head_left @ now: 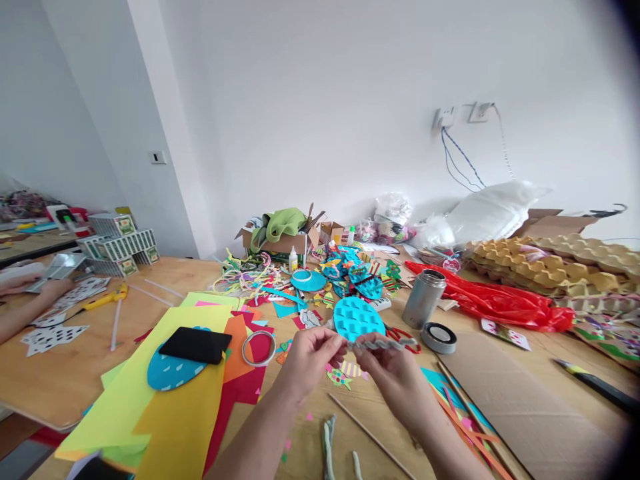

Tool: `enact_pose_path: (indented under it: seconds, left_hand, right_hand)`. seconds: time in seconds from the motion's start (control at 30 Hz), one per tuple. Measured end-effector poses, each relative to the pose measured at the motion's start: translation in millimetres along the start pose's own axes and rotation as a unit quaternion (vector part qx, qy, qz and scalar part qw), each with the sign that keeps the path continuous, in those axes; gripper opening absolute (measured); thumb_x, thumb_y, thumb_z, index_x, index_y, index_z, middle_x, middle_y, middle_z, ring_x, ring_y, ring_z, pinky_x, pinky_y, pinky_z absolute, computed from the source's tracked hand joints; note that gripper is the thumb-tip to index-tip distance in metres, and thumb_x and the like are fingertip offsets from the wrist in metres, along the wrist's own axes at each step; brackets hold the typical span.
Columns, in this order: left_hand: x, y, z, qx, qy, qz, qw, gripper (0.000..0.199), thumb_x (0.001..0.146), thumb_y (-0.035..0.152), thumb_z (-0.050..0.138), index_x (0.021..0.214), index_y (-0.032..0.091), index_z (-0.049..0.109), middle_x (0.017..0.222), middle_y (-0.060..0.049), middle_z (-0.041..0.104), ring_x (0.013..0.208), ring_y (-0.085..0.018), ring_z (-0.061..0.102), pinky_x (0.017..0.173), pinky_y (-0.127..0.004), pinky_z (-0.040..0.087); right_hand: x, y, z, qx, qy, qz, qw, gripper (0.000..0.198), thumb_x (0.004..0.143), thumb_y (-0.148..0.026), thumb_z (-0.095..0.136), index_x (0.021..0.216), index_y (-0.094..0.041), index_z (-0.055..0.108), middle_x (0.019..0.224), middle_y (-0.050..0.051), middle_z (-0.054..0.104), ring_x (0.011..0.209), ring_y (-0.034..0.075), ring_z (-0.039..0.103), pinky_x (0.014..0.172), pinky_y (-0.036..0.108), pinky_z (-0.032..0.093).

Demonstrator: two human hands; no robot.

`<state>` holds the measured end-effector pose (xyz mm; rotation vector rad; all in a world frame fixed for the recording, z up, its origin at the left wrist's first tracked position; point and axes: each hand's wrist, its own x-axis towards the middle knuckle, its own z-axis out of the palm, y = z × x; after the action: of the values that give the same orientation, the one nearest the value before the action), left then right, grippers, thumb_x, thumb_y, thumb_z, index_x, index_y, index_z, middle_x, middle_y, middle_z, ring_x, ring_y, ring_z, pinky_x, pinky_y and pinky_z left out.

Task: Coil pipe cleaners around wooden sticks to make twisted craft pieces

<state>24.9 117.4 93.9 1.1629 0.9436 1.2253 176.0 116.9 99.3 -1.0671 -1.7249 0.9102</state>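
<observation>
Between my two hands stretches a short grey twisted cord [385, 345], held up over the middle of the table. My left hand [313, 360] pinches its left end with thumb and fingertips. My right hand [393, 377] grips it further right, and the free end sticks out past the fingers. Just beyond the hands is a round blue piece [357, 319] with a woven-looking surface. Red-handled scissors [407, 339] lie partly hidden behind my right hand. Below my hands rest pale grey-green strands [327, 443], a thin wooden stick [367, 433] and a paper fish cutout [339, 379].
To the left, a black phone [195, 345] lies on a blue oval over yellow paper [175, 420], beside a tape roll [259, 349]. A metal flask [424, 299], its lid [439, 337], cardboard [520, 400] and a knife [597, 385] are on the right. Another person's hands [50, 293] are far left.
</observation>
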Motion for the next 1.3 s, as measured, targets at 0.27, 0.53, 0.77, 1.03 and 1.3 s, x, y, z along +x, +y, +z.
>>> enact_pose_path:
  seconds: [0.27,0.53,0.77,1.03,1.3]
  left_hand:
    - [0,-4,-4,-0.219,-0.077,-0.102,0.967,0.025,0.06,0.029,0.078,0.071,0.012,0.063,0.059,-0.001,0.06,0.052,-0.009,0.054,0.052,-0.021,0.038]
    - [-1,-3,1,-0.234,-0.081,-0.074,0.966,0.02,0.061,0.022,0.077,0.068,0.011,0.062,0.057,-0.002,0.063,0.048,-0.009,0.054,0.051,-0.022,0.038]
    - [-2,-3,4,-0.193,-0.081,-0.012,0.978,0.017,0.067,0.023,0.072,0.069,0.011,0.06,0.056,-0.003,0.063,0.051,-0.011,0.056,0.053,-0.023,0.038]
    - [-6,1,4,-0.145,-0.081,0.018,0.986,0.025,0.063,0.025,0.076,0.077,0.013,0.059,0.07,-0.002,0.06,0.061,-0.011,0.056,0.057,-0.023,0.041]
    - [-8,5,2,-0.14,-0.121,0.04,0.982,0.049,0.059,0.02,0.08,0.101,0.017,0.056,0.091,-0.003,0.052,0.08,-0.012,0.05,0.073,-0.025,0.039]
  right_hand:
    - [-2,-6,4,0.346,-0.08,0.123,0.927,0.02,0.071,-0.033,0.069,0.068,-0.014,0.063,0.061,0.0,0.056,0.059,0.012,0.049,0.057,0.024,0.04]
    - [-4,-1,6,0.464,-0.089,0.176,0.864,0.015,0.069,-0.027,0.072,0.066,-0.014,0.064,0.06,0.001,0.057,0.055,0.011,0.05,0.054,0.024,0.041]
    - [-4,-3,7,0.46,-0.097,0.163,0.868,0.017,0.072,-0.028,0.071,0.067,-0.013,0.064,0.06,0.0,0.057,0.054,0.009,0.048,0.053,0.022,0.04]
    - [-5,-6,2,0.487,-0.133,0.19,0.842,0.016,0.069,-0.025,0.074,0.068,-0.012,0.065,0.057,0.001,0.058,0.051,0.008,0.049,0.051,0.021,0.043]
    - [-9,-14,-2,0.451,-0.157,0.167,0.863,0.018,0.068,-0.026,0.075,0.066,-0.012,0.063,0.049,-0.001,0.057,0.042,0.007,0.049,0.044,0.019,0.042]
